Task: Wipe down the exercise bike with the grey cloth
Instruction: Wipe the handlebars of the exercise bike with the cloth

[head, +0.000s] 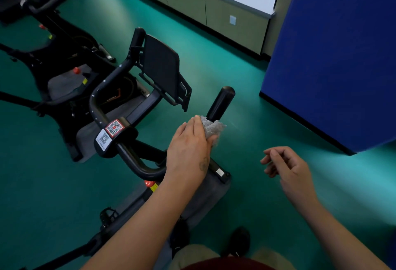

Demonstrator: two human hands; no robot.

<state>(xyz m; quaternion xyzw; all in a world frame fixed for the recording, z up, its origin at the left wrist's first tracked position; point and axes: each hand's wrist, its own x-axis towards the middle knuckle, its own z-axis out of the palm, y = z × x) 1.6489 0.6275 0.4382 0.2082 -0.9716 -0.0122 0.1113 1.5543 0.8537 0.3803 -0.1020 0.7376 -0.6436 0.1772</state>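
a green floor fills most of the view, with a blue wall panel at the right and a row of beige cabinets under a pale sill along the far edge. a black exercise bike stands on the floor at centre left, seen from above, its curved handlebars carrying two qr-code stickers and a dark tablet holder tilted up behind them. a second black bike stands further back at the upper left. grey mats lie under the bikes.

the left hand reaches over the right side of the handlebar, its grip wrapped around the grey cloth and holding it against the upright right handle, just below the handle's rounded top. the right hand hangs in the air to the right, well apart from the bike, fingers loosely curled and holding nothing. at the bottom edge a dark shoe shows on the floor.
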